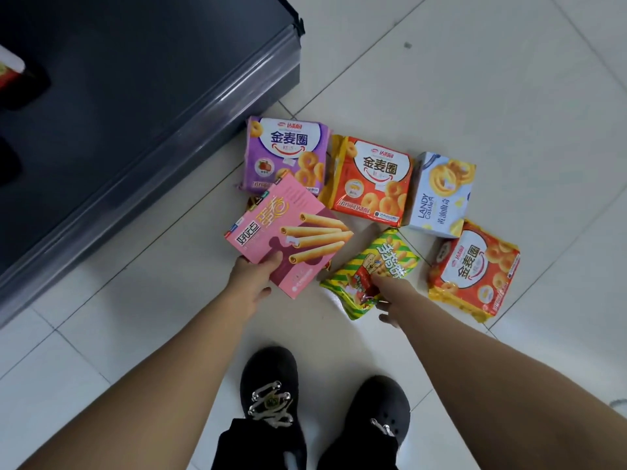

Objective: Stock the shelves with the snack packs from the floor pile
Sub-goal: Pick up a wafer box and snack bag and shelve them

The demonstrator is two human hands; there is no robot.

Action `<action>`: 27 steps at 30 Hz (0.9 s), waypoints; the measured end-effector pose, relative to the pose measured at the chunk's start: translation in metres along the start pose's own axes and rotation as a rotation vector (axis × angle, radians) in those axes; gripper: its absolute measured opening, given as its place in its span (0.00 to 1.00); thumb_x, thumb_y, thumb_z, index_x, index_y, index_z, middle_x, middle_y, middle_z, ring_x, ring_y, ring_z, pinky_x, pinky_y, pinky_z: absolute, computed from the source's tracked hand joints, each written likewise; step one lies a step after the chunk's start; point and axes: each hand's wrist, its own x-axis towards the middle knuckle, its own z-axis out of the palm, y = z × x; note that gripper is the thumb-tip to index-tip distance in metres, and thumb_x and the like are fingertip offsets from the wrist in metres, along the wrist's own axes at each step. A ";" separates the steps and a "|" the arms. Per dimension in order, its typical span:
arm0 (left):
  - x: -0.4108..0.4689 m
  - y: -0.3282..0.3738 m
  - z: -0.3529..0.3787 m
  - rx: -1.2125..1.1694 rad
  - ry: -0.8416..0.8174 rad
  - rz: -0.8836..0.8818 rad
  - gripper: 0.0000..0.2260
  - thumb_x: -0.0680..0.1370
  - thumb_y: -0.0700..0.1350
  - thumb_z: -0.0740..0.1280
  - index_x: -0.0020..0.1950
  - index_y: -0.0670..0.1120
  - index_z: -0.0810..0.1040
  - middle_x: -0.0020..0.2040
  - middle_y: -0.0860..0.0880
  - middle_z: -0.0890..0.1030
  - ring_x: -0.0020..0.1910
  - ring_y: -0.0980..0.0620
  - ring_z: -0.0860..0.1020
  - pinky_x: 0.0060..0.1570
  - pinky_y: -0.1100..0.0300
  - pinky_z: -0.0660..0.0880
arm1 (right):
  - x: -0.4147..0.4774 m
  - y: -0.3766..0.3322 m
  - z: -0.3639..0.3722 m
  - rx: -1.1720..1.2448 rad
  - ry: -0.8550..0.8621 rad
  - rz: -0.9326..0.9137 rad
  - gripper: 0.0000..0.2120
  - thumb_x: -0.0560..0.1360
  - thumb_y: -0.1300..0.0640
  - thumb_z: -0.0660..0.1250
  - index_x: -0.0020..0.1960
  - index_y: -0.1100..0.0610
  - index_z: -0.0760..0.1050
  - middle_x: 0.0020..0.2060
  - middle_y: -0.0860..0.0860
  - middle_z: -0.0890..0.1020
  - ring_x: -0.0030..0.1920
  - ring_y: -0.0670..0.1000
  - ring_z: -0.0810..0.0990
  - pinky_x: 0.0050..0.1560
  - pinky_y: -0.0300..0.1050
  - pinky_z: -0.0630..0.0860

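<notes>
Evidently the stocking is at an early stage, since every snack pack in view is down by the floor [475, 79] and not on the shelf [135, 96]. The person's left hand [251, 278] grips the near corner of a pink box [288, 228] of egg rolls. The thumb is on top and the fingers are tucked beneath. The box is tilted, seemingly raised off the tiles, and overlaps the lower edge of the purple pack [288, 147]. The right hand [390, 295] reaches onto a green-and-yellow striped bag [390, 259], with its fingers [377, 278] laid on the wrapper. Whether they have closed round the bag cannot be told from this view.

Four more packs lie untouched. The purple pack sits nearest the shelf's corner, with an orange pack [371, 179] just beside it. A blue-and-white box [441, 195] is against that pack's right side. A second orange pack [475, 269] lies near the striped bag.

The dark shelf fills the upper left, close beside the pile. Only a sliver of something red and white [10, 69] shows at its far left edge, too cropped to identify.

As a judgement, two items are being picked up for a first or early load and nothing visible has been placed. At least four packs would remain after these two, so most of the work is ahead.
</notes>
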 end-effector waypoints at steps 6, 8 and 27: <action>0.001 0.004 -0.002 -0.112 -0.046 -0.015 0.14 0.77 0.42 0.69 0.62 0.46 0.73 0.55 0.44 0.81 0.50 0.45 0.80 0.46 0.46 0.78 | 0.016 0.001 -0.004 0.008 0.069 -0.020 0.16 0.72 0.51 0.73 0.49 0.63 0.74 0.45 0.59 0.80 0.37 0.56 0.76 0.41 0.49 0.74; -0.006 0.006 -0.004 -0.131 -0.036 0.012 0.15 0.76 0.41 0.70 0.62 0.44 0.74 0.53 0.44 0.81 0.49 0.45 0.80 0.40 0.48 0.79 | 0.009 -0.001 -0.008 -0.001 0.140 -0.085 0.14 0.72 0.52 0.73 0.43 0.62 0.74 0.38 0.58 0.78 0.35 0.56 0.75 0.37 0.48 0.73; -0.247 0.121 -0.049 -0.124 0.029 0.262 0.13 0.75 0.44 0.72 0.57 0.51 0.73 0.55 0.46 0.81 0.43 0.50 0.81 0.25 0.61 0.76 | -0.279 -0.077 -0.090 -0.168 0.203 -0.682 0.11 0.73 0.57 0.71 0.51 0.56 0.71 0.48 0.53 0.79 0.43 0.55 0.77 0.39 0.45 0.75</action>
